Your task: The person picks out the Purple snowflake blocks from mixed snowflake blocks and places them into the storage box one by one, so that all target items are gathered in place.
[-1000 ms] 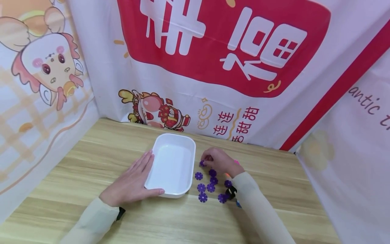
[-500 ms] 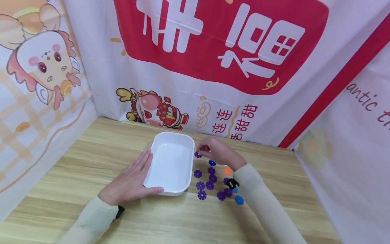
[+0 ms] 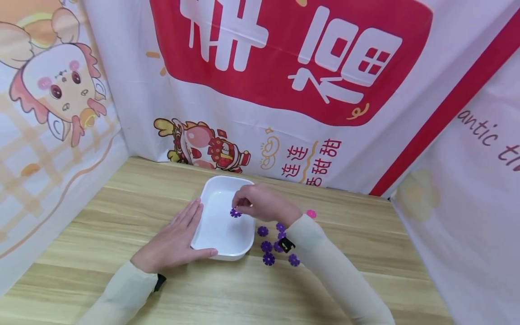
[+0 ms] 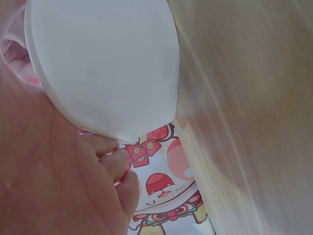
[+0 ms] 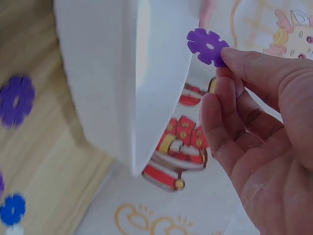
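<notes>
A white rectangular tray [image 3: 221, 232] stands on the wooden table, its bare inside facing up. My left hand [image 3: 170, 241] rests along its left side with fingers stretched out and the thumb at the near rim; the left wrist view shows the tray's outer wall beside the fingers. Over the tray, my right hand [image 3: 262, 203] pinches a purple notched snowflake disc [image 5: 208, 47] between thumb and forefinger, the other fingers loosely curled. To the right of the tray lie several more purple snowflake discs [image 3: 268, 258], some partly hidden by the right sleeve.
A pink disc [image 3: 311, 213] lies beyond the right forearm, and a blue disc [image 5: 12, 209] shows in the right wrist view. Printed cloth [image 3: 227, 104] hangs along the table's back edge and both sides. A black wrist strap [image 3: 286, 245] sits at the right cuff.
My right hand picked up a purple disc from the table right of the tray and carried it left over the tray. The left hand stays at the tray's side.
</notes>
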{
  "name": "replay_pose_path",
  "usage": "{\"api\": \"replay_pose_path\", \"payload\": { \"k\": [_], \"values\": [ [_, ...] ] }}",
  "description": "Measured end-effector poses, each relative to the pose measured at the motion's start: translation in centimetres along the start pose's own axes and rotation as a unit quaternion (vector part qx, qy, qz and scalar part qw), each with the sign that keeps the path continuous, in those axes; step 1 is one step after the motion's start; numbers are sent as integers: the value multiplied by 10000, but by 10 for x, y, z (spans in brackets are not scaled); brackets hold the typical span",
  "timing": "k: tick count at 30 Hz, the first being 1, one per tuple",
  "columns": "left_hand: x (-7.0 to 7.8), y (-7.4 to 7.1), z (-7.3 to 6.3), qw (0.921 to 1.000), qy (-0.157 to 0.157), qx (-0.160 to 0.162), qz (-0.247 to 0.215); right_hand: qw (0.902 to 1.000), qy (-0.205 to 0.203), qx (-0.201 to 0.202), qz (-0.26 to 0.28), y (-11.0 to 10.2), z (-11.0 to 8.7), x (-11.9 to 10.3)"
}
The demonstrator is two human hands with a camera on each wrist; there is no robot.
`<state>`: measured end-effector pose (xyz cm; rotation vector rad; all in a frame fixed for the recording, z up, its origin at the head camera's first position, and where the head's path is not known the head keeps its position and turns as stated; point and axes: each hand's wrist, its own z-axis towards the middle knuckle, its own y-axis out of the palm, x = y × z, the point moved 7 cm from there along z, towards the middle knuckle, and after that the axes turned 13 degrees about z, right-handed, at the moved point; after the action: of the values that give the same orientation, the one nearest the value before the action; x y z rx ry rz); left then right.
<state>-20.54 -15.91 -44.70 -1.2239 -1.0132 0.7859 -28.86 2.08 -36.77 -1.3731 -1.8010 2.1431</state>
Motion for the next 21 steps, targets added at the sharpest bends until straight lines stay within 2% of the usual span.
{"api": "replay_pose_path", "payload": {
  "k": [8, 17, 21],
  "values": [
    [1, 1, 1, 10000, -17, -1, 7, 9991, -208, -140, 355, 30, 23, -12],
    [0, 1, 1, 10000, 44, -2, 14, 9978, 8, -186, 637, 62, 35, -9],
    [0, 1, 0, 10000, 58, 14, 13, 9976, -28, -186, 662, 77, 40, -8]
  ]
}}
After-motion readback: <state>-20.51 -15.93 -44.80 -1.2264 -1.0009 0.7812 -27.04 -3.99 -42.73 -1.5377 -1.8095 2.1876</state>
